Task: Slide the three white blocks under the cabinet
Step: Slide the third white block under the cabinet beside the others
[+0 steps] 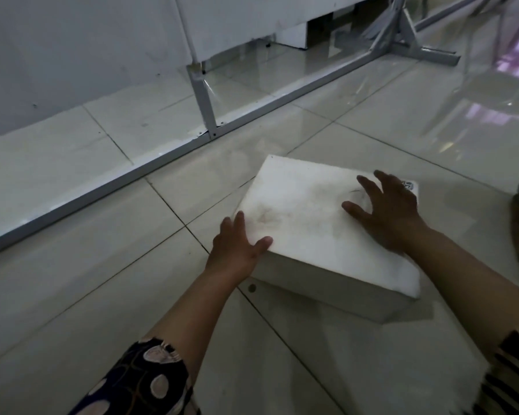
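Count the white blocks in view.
1: white block on the floor, left hand at its near corner, right hand on top. White shape under the cabinet may be another.

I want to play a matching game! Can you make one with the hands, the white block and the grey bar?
1 left hand
2 right hand
3 white block
4 grey bar

A spread flat on the block's top
B on the tiles, under both hands
C at the block's left edge, thumb on top
D along the floor beyond the block

Pairs: 1-C, 2-A, 3-B, 4-D
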